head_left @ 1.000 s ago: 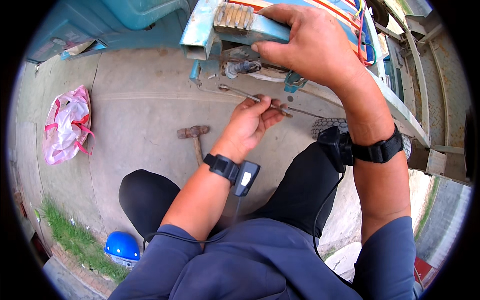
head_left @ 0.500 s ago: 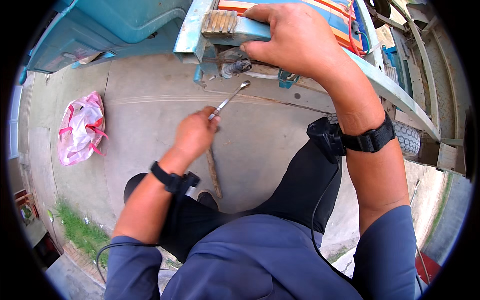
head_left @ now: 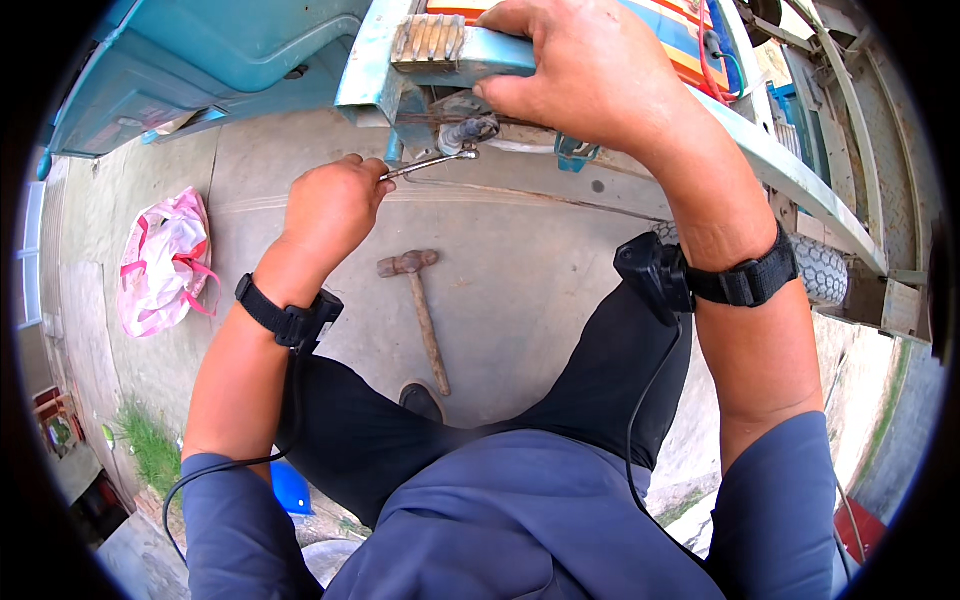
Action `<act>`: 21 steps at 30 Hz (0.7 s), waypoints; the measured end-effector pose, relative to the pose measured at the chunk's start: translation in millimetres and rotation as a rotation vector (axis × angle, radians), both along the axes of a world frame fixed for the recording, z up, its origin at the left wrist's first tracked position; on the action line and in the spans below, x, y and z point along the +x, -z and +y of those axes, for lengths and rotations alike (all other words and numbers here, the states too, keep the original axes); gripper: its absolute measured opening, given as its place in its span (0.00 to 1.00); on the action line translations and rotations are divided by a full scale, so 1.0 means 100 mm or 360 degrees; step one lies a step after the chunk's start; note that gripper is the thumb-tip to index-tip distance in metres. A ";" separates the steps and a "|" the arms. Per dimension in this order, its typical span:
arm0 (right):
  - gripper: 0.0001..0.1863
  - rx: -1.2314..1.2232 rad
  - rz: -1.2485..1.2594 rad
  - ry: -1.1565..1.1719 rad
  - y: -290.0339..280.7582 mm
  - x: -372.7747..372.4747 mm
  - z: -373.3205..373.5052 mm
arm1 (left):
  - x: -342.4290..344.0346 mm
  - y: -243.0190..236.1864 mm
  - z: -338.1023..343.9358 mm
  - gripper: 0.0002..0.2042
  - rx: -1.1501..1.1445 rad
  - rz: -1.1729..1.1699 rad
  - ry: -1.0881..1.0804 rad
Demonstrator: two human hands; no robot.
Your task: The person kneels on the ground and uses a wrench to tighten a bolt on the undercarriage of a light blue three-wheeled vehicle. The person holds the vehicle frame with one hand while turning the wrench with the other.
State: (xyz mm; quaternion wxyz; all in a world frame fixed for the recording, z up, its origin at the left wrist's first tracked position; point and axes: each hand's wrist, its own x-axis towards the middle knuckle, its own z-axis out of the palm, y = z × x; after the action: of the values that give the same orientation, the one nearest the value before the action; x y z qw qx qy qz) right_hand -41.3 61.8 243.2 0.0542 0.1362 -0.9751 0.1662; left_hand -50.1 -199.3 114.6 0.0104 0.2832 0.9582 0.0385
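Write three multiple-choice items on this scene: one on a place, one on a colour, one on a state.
1. Where does the hammer lie?
A. on the concrete ground
B. on the frame
C. in the bag

2. What colour is the metal frame?
A. red
B. light blue
C. black

3. How is the left hand?
A. open flat
B. empty fist
C. closed on a wrench

Answers: 1 A, it rests on the ground between the knees. 2 B, its paint is light blue. 3 C, the fingers wrap the handle.

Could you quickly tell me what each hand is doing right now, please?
Left hand: closed around a wrench whose head sits at the bolt.
Right hand: gripping the blue frame.
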 end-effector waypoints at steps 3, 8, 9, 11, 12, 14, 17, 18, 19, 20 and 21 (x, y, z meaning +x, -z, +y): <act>0.22 -0.0048 -0.0069 -0.0006 -0.08 0.03 -0.01 | 0.03 -0.09 0.06 0.09 -0.0065 0.0061 0.0008; 0.22 -0.0035 0.0060 0.0007 0.03 -0.01 0.01 | 0.12 -0.17 0.16 0.09 -0.0146 0.0130 -0.0046; 0.22 -0.0056 0.0068 0.0002 0.03 0.00 0.01 | 0.12 -0.17 0.17 0.09 -0.0139 0.0133 -0.0044; 0.21 -0.0063 0.0114 -0.0025 -0.12 0.13 -0.06 | 0.12 -0.19 0.18 0.10 -0.0132 0.0142 -0.0049; 0.21 -0.0065 0.0115 -0.0029 -0.11 0.12 -0.07 | 0.13 -0.17 0.18 0.10 -0.0132 0.0138 -0.0067; 0.21 -0.0068 0.0101 -0.0024 -0.03 0.04 -0.02 | 0.13 -0.15 0.21 0.09 -0.0131 0.0136 -0.0098; 0.21 -0.0075 0.0084 -0.0016 0.01 -0.01 -0.01 | 0.13 -0.09 0.18 0.09 -0.0092 0.0131 -0.0100; 0.21 -0.0078 0.0085 -0.0016 0.01 -0.01 -0.01 | 0.12 -0.10 0.17 0.09 -0.0081 0.0145 -0.0096; 0.21 -0.0072 0.0079 -0.0018 0.02 -0.01 -0.01 | 0.12 -0.09 0.17 0.09 -0.0069 0.0157 -0.0090; 0.21 -0.0066 0.0074 -0.0020 0.02 -0.01 0.00 | 0.12 -0.09 0.16 0.09 -0.0056 0.0169 -0.0084; 0.21 -0.0060 0.0069 -0.0023 0.03 -0.02 0.00 | 0.11 -0.09 0.17 0.09 -0.0054 0.0175 -0.0072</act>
State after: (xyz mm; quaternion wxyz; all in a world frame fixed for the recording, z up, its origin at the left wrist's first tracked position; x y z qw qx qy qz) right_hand -43.0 61.9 240.7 0.0767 0.1458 -0.9694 0.1820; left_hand -39.3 -182.6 123.5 -0.0384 0.2630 0.9640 0.0069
